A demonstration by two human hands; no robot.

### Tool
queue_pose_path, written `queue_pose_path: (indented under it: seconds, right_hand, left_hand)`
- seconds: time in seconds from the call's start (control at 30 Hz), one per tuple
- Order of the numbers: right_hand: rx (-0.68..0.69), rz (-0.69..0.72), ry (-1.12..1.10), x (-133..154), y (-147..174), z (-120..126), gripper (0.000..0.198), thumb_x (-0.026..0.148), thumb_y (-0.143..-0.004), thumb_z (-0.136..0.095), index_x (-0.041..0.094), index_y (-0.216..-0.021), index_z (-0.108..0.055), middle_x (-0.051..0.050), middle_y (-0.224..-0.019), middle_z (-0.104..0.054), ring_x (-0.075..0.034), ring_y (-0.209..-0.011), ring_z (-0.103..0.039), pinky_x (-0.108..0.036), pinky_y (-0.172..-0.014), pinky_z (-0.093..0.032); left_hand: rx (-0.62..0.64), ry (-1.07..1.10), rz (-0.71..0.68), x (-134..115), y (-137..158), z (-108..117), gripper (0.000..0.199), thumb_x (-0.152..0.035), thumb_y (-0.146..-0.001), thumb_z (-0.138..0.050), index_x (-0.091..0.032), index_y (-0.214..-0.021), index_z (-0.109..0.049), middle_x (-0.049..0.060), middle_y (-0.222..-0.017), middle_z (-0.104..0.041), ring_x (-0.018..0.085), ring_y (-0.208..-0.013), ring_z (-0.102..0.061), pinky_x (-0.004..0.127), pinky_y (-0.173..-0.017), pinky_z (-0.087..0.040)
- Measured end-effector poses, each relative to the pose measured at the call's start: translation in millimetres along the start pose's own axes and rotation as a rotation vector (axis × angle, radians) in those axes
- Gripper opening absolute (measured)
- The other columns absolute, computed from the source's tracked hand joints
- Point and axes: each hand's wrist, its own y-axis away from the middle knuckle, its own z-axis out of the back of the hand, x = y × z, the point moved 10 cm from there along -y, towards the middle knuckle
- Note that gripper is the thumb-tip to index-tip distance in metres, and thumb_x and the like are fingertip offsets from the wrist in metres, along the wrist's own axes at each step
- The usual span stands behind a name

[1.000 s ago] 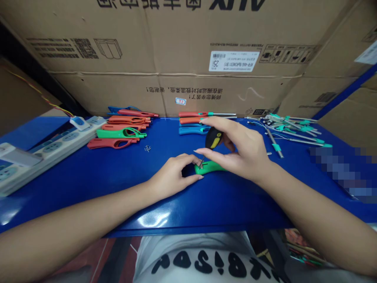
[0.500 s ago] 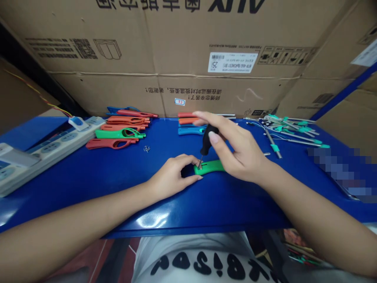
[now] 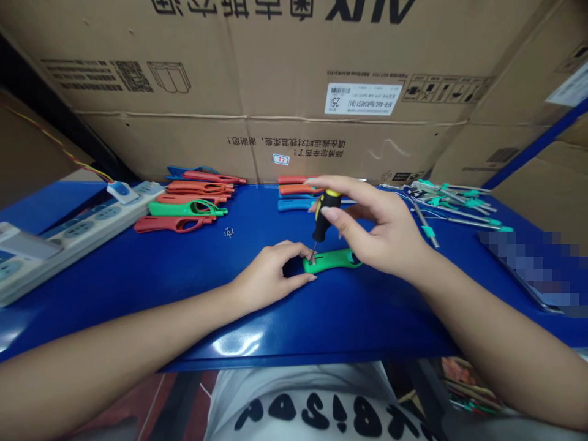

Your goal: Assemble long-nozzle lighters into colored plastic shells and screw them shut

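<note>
A green lighter (image 3: 331, 260) of the long-necked kind lies on the blue table, its far right part hidden behind my right hand. My left hand (image 3: 280, 269) grips its left end between thumb and fingers. In my right hand (image 3: 376, 229) is a short black and yellow screwdriver (image 3: 323, 215), pinched at the handle by thumb and fingers. The screwdriver leans slightly, and its tip meets the lighter's left end near my left fingertips. Whether a screw sits under the tip is too small to tell.
Several coloured lighter shells (image 3: 188, 208) are stacked at the left, with small screws (image 3: 228, 232) beside them. Behind my right hand lie more lighters (image 3: 294, 203). Metal tubes with teal ends (image 3: 448, 199) are heaped at right. A power strip (image 3: 87, 236) and a cardboard box (image 3: 275, 73) border the table.
My right fingers have shifted around the screwdriver handle, now showing its yellow parts. The handle has turned, while the lighter and my left hand stay in place.
</note>
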Motion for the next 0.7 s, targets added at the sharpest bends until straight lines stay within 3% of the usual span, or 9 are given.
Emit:
queue_pose_path:
  seconds: [0.13,0.23,0.33,0.5,0.57,0.7]
  right_hand:
    - [-0.083,0.061,0.205,8,1,10,0.034,0.050,-0.094,-0.061,0.023,-0.113,-0.070,-0.007,-0.103,-0.076,-0.022,-0.089,-0.073,-0.033,-0.078,-0.058]
    - [0.020,0.036,0.064,8,1,0,0.036,0.038,-0.104,-0.044,0.024,-0.133,-0.060,-0.008,-0.122,-0.072,-0.019,-0.093,-0.072,-0.032,-0.082,-0.058]
    - [0.111,-0.004,-0.074,4,1,-11,0.041,0.033,-0.106,-0.041,0.026,-0.146,-0.047,-0.007,-0.131,-0.067,-0.014,-0.084,-0.070,-0.029,-0.074,-0.059]
    - [-0.018,0.060,0.207,8,2,0,0.041,0.051,-0.093,-0.063,0.021,-0.121,-0.065,-0.009,-0.112,-0.074,-0.020,-0.085,-0.071,-0.032,-0.076,-0.058]
    - [0.024,0.044,0.134,7,2,-4,0.040,0.047,-0.100,-0.052,0.021,-0.131,-0.059,-0.010,-0.119,-0.071,-0.019,-0.084,-0.071,-0.032,-0.075,-0.058]
    - [0.186,-0.057,-0.197,-1,4,-22,0.046,0.029,-0.107,-0.034,0.026,-0.153,-0.030,-0.008,-0.131,-0.065,-0.010,-0.070,-0.067,-0.026,-0.065,-0.058]
  left_hand:
    - [-0.010,-0.009,-0.021,-2,0,1,0.020,-0.024,-0.085,-0.076,-0.022,-0.102,-0.066,0.002,-0.107,-0.075,0.022,-0.106,-0.069,0.038,-0.098,-0.053]
    - [-0.014,-0.017,-0.016,-1,1,1,0.021,-0.025,-0.085,-0.076,-0.021,-0.103,-0.065,0.003,-0.108,-0.074,0.022,-0.103,-0.070,0.037,-0.096,-0.053]
    - [-0.006,-0.022,-0.010,0,1,0,0.022,-0.024,-0.085,-0.076,-0.021,-0.104,-0.065,0.003,-0.109,-0.074,0.021,-0.102,-0.069,0.037,-0.095,-0.053]
    - [-0.017,-0.035,-0.026,-1,1,1,0.021,-0.024,-0.085,-0.077,-0.022,-0.102,-0.066,0.001,-0.105,-0.075,0.021,-0.102,-0.069,0.036,-0.095,-0.052]
    - [-0.019,-0.030,-0.024,-1,0,1,0.021,-0.025,-0.085,-0.076,-0.022,-0.103,-0.065,0.002,-0.106,-0.075,0.021,-0.102,-0.069,0.036,-0.095,-0.053]
    - [-0.011,-0.029,-0.016,0,0,0,0.022,-0.026,-0.085,-0.077,-0.021,-0.104,-0.065,0.003,-0.107,-0.074,0.022,-0.101,-0.070,0.036,-0.093,-0.053]
